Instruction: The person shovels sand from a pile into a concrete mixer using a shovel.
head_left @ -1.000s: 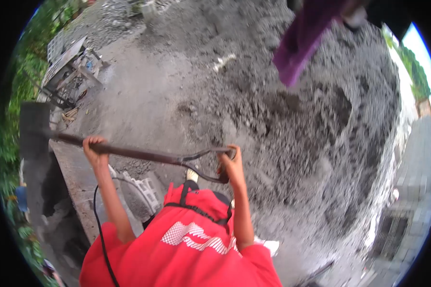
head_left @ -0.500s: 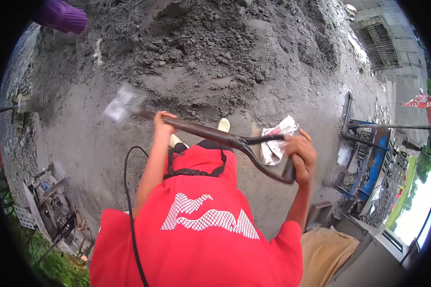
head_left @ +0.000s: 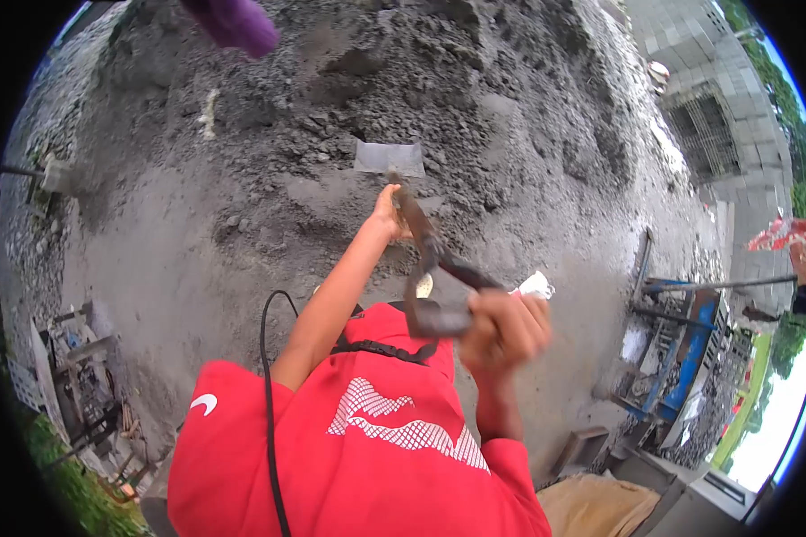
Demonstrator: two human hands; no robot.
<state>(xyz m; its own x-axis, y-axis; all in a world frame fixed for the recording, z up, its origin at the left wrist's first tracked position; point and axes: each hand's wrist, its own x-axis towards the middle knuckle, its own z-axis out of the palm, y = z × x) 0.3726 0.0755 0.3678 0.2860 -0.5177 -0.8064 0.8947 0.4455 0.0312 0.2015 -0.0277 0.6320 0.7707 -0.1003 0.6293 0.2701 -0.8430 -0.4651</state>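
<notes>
A shovel [head_left: 414,217] points away from my body, its flat metal blade [head_left: 390,158] at the near side of a heap of dark grey sand and gravel [head_left: 403,80]. My left hand [head_left: 390,215] is wrapped round the shaft just behind the blade. At the other end my right hand [head_left: 508,329], blurred by motion, grips the D-shaped handle. Whether the blade has entered the heap I cannot tell.
A purple sleeve [head_left: 233,24] of another person shows at the top left. A white sack [head_left: 535,285] lies on the ground to the right. Blue metal machinery [head_left: 694,353] stands farther right, before a block wall [head_left: 690,54]. More equipment [head_left: 81,367] is at the left.
The shovel has swung from lying across my body, blade at left, to pointing forward at the heap. Both hands moved with it, the left forward and right, the right inward. The purple sleeve shifted right.
</notes>
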